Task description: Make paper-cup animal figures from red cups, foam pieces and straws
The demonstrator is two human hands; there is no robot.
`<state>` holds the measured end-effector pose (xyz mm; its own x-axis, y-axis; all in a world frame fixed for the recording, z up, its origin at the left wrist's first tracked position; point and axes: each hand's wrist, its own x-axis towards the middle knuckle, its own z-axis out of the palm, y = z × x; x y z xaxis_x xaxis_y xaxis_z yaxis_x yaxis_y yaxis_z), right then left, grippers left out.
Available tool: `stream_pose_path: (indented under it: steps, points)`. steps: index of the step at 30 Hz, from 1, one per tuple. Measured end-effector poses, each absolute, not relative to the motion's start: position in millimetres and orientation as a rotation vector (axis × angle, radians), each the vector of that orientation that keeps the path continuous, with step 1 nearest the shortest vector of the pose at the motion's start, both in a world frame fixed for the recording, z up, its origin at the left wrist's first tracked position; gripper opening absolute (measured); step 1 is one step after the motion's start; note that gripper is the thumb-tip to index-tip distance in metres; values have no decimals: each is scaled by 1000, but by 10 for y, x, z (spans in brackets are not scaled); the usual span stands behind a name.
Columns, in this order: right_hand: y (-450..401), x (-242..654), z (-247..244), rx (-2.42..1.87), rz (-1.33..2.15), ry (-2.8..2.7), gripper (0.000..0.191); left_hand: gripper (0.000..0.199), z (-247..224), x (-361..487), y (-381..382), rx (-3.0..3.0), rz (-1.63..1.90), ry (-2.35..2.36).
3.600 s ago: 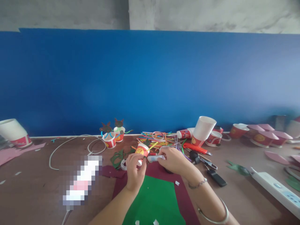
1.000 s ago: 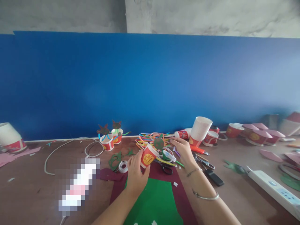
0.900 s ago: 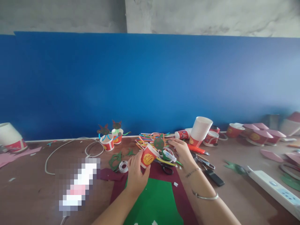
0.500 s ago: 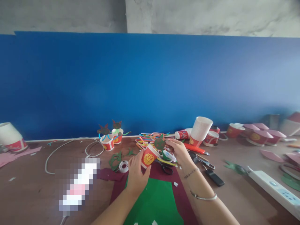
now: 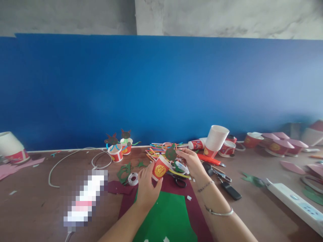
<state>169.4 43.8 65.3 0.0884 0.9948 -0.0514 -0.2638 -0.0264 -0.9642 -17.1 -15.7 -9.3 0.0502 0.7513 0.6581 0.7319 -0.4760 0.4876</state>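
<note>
At centre, by the far end of the green sheet (image 5: 165, 218), the left hand (image 5: 148, 184) grips a tilted paper cup (image 5: 160, 169) while the right hand (image 5: 194, 163) apparently pinches the dark cutout (image 5: 171, 154) at its rim, seemingly an adjustment needing a steady cup.

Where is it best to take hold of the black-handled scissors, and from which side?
Best, I think, by the exposed handle loop of the scissors, from the person's side, over the dark red paper. The loop lies toward the person, while the far part runs under a yellow strip and is mostly hidden.
</note>
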Motion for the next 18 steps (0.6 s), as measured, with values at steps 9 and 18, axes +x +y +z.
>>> stream_pose_path:
  steps: [9, 18]
  points:
    - [455, 1688, 620, -1034, 1112, -1084, 35, 58, -124, -143, -154, 2264, 1449, 1573]
    - [359, 1562, 711, -980, 1144, -1206, 37, 64, -79, -133, -178, 2218, 1382, 1582]
